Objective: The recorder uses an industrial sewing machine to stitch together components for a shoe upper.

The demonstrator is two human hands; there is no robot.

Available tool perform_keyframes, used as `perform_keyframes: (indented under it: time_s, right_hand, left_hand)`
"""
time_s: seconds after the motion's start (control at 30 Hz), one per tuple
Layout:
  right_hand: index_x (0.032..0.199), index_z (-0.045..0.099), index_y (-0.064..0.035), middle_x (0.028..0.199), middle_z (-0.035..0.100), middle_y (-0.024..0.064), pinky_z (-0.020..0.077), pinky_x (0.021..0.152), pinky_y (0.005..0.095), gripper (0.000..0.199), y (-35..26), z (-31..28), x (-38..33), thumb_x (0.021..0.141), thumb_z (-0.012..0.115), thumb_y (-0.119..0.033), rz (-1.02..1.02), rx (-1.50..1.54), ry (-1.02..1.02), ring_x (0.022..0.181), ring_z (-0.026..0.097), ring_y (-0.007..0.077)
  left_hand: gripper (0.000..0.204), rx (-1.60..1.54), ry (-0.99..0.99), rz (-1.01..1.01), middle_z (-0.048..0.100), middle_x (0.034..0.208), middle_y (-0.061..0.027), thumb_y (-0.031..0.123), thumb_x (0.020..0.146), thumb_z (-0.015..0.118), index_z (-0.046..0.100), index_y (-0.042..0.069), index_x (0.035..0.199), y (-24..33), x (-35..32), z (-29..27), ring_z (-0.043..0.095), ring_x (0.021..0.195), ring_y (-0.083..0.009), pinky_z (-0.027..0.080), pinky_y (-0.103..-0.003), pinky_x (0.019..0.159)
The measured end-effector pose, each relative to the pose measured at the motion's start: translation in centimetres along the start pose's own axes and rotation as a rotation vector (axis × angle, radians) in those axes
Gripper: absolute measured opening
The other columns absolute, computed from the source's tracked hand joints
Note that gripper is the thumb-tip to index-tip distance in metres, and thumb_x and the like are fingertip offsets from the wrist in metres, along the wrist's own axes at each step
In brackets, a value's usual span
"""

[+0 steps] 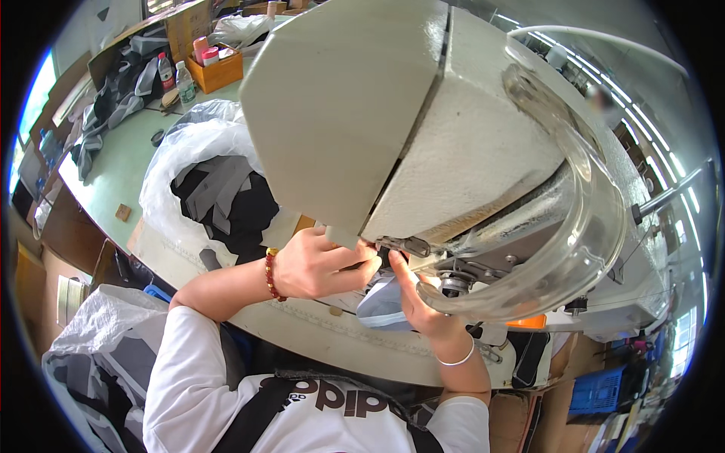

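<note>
A sewing machine (343,98) with a large pale grey head fills the middle of the view and hides part of the work under it. My left hand (313,266), with a red beaded bracelet at the wrist, is closed, fingertips pinched just below the head. From the right, my right hand (427,306) reaches up, its forefinger touching near a small dark piece (384,260) between the hands. Its other fingers are curled and partly hidden. What either hand grips is too small to make out. Grey-blue fabric (387,303) lies just below the fingers, beside my right hand.
A clear curved guard (596,226) arches over the machine's right side. Left of the head, a white plastic bag (162,177) holds black and grey fabric pieces (234,200). Bottles (184,83) and an orange box (219,75) stand farther back. Another fabric-filled sack (106,325) sits at lower left.
</note>
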State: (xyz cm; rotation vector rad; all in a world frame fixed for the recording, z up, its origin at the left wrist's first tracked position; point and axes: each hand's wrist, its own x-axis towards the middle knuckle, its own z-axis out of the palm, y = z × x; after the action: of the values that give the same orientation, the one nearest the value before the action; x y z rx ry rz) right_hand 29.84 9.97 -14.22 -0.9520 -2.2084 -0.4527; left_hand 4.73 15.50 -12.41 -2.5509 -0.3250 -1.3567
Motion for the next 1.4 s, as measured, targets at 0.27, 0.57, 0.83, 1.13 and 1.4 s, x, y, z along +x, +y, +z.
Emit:
perform_keyframes:
  time_s: [0.27, 0.57, 0.83, 1.13, 1.4]
  right_hand:
    - [0.124, 0.080, -0.0162, 0.102, 0.078, -0.0010, 0.0615, 0.079, 0.0335, 0.042, -0.3, 0.2, -0.1, 0.087, 0.071, 0.001, 0.002, -0.151, 0.068, 0.083, 0.075, 0.0184]
    - [0.130, 0.075, -0.0083, 0.115, 0.075, 0.0057, 0.0601, 0.092, 0.0338, 0.045, -0.3, -0.3, -0.2, 0.088, 0.068, 0.007, 0.018, 0.067, -0.025, 0.099, 0.074, 0.0213]
    - [0.132, 0.074, -0.0083, 0.118, 0.075, 0.0056, 0.0595, 0.093, 0.0333, 0.045, -0.4, -0.4, -0.3, 0.089, 0.069, 0.003, 0.013, 0.034, -0.060, 0.101, 0.074, 0.0212]
    - [0.133, 0.074, -0.0109, 0.122, 0.076, 0.0021, 0.0590, 0.091, 0.0309, 0.046, -0.3, 0.3, -1.0, 0.088, 0.073, -0.004, 0.026, -0.164, -0.060, 0.101, 0.075, 0.0175]
    - [0.132, 0.072, -0.0054, 0.128, 0.075, 0.0075, 0.0583, 0.097, 0.0312, 0.043, 0.4, 1.2, -2.5, 0.089, 0.075, -0.005, 0.072, -0.094, -0.071, 0.109, 0.074, 0.0209]
  left_hand:
    - [0.028, 0.049, -0.050, -0.047, 0.068, 0.096, 0.0005, 0.010, 0.069, 0.081, 0.077, 0.011, 0.097, 0.5, 0.3, -0.9, 0.066, 0.084, -0.0172, 0.054, -0.030, 0.063]
    - [0.029, -0.107, 0.018, -0.126, 0.072, 0.099, 0.0002, 0.004, 0.067, 0.079, 0.077, 0.010, 0.094, 0.3, -1.0, 0.1, 0.068, 0.088, -0.0180, 0.056, -0.032, 0.068]
    - [0.033, -0.074, -0.014, -0.101, 0.071, 0.099, -0.0009, 0.004, 0.066, 0.080, 0.079, 0.008, 0.099, 0.6, -1.6, 0.1, 0.069, 0.090, -0.0187, 0.057, -0.030, 0.069]
    - [0.035, -0.021, 0.023, -0.084, 0.069, 0.098, -0.0013, 0.005, 0.068, 0.080, 0.079, 0.008, 0.103, 0.3, -0.7, -0.2, 0.066, 0.086, -0.0191, 0.055, -0.033, 0.068]
    - [0.026, -0.013, -0.092, -0.059, 0.071, 0.100, -0.0032, 0.007, 0.078, 0.080, 0.079, 0.007, 0.104, -0.2, -0.6, -0.6, 0.067, 0.086, -0.0215, 0.055, -0.035, 0.067]
